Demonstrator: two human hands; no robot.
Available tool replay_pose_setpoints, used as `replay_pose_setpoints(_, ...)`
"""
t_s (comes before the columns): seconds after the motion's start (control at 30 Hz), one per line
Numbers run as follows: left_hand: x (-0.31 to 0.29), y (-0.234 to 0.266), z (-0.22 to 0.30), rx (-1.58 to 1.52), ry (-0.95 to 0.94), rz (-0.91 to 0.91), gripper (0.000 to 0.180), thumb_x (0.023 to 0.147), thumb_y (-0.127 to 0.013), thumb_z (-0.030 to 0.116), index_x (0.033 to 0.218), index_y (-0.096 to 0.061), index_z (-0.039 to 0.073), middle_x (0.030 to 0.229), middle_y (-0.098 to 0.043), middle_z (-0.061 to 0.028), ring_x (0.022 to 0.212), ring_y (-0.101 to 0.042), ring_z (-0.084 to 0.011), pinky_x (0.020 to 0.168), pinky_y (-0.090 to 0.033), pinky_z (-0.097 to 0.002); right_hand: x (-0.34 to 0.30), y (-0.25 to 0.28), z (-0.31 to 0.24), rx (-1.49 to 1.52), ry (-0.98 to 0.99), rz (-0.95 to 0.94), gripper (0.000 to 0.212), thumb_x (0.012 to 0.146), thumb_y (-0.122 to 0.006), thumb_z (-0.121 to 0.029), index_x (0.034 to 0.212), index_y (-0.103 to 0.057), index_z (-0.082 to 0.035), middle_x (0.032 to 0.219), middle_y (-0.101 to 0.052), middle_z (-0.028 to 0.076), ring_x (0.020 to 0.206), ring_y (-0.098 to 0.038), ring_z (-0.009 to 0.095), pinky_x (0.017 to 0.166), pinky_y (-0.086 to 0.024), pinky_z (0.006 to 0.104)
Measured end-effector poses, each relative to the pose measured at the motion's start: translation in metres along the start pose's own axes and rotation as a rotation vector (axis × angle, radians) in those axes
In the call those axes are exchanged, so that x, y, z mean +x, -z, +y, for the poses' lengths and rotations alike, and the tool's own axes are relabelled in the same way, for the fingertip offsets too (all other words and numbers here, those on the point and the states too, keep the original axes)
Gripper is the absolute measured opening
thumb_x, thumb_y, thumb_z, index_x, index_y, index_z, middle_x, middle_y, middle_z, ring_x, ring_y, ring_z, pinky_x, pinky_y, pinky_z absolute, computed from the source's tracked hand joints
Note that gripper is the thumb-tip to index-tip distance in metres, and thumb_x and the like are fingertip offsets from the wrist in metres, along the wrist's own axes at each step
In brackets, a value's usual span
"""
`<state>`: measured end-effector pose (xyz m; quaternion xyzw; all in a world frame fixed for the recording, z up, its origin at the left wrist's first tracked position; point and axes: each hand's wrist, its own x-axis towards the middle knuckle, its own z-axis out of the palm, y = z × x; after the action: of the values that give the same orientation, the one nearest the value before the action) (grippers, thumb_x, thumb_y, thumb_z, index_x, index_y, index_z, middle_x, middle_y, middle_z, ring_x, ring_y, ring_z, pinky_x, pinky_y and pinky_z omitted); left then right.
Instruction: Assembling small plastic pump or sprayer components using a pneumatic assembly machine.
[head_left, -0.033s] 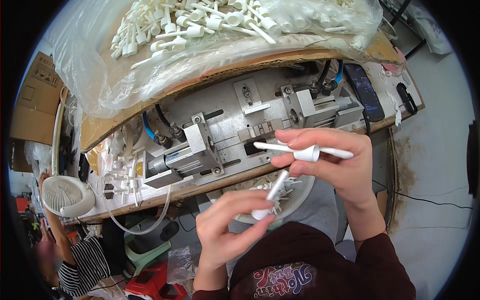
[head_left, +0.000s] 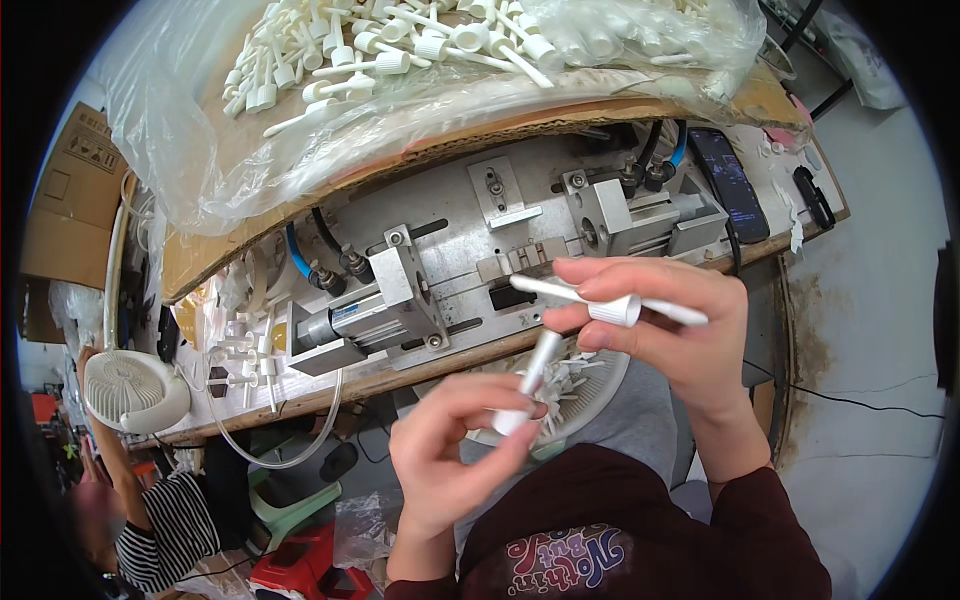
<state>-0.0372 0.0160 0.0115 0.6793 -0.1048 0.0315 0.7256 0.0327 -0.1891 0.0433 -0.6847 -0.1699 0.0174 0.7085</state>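
My right hand (head_left: 680, 320) pinches a white ribbed cap with a rod (head_left: 614, 310) between thumb and fingers. One rod end points left past the fingertips, and another white rod end lies toward the palm. I cannot tell whether these are one piece. Lower and to the left, my left hand (head_left: 455, 440) is closed on a white capped stick (head_left: 538, 365). Its rod points up and right, and its wider cap end sits at the thumb. Below both hands is a white basin (head_left: 606, 390) with many small white pieces, partly hidden by my left hand.
Beyond my hands is a metal fixture (head_left: 460, 270) with two facing cylinders and hoses. Behind it, a cardboard sheet (head_left: 400, 150) bears a heap of white capped rods (head_left: 340, 60) on plastic. A phone (head_left: 727, 185) lies at right, a small fan (head_left: 137, 392) stands left, and another person (head_left: 170, 530) sits lower left.
The capped stick in my left hand has shifted slightly left and stands a little steeper; the left fingers moved with it. My right hand is almost unmoved.
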Motion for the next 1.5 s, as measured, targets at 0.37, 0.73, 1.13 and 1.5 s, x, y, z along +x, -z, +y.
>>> replay_pose_setpoints(0.37, 0.022, -0.018, -0.008, 0.185, -0.144, 0.235, 0.031, 0.072, -0.083, 0.005, 0.093, -0.06, 0.002, 0.09, -0.061, -0.009, 0.075, -0.055, -0.0125, 0.062, -0.043, -0.0242, -0.012, -0.027, 0.027, -0.581, 0.542, -0.008, 0.036, 0.075, -0.068, 0.01, 0.109, -0.069, 0.0, 0.113, -0.069, 0.02, 0.09, -0.073, 0.026, 0.072, -0.061, 0.0287)
replay_pose_setpoints(0.73, 0.025, -0.018, 0.001, 0.271, -0.063, 0.239, 0.041, 0.064, -0.087, 0.0, 0.101, -0.071, 0.003, 0.099, -0.066, -0.0062, 0.057, -0.043, -0.0022, 0.05, -0.035, -0.0172, -0.015, -0.014, 0.025, -0.595, 0.509, -0.082, 0.032, 0.077, -0.07, 0.004, 0.109, -0.07, 0.0, 0.112, -0.068, 0.021, 0.088, -0.073, 0.026, 0.07, -0.06, 0.0284)
replay_pose_setpoints(1.13, 0.036, -0.014, -0.042, 1.055, -0.449, 0.091, 0.03, 0.075, -0.076, 0.008, 0.104, -0.073, 0.003, 0.121, -0.067, -0.0118, 0.06, -0.064, -0.012, 0.053, -0.049, -0.0256, -0.018, 0.006, 0.034, 0.277, 0.02, 0.179, 0.027, 0.08, -0.067, 0.012, 0.106, -0.067, 0.008, 0.116, -0.063, 0.029, 0.093, -0.071, 0.034, 0.066, -0.063, 0.0311)
replay_pose_setpoints(1.5, 0.046, -0.014, -0.031, 1.17, -0.42, 0.014, 0.028, 0.075, -0.071, 0.007, 0.103, -0.072, 0.003, 0.119, -0.068, -0.0103, 0.054, -0.06, -0.0108, 0.05, -0.046, -0.0241, -0.021, 0.019, 0.034, 0.504, -0.18, 0.08, 0.024, 0.08, -0.068, 0.01, 0.104, -0.067, 0.01, 0.113, -0.065, 0.029, 0.093, -0.07, 0.038, 0.064, -0.062, 0.0306)
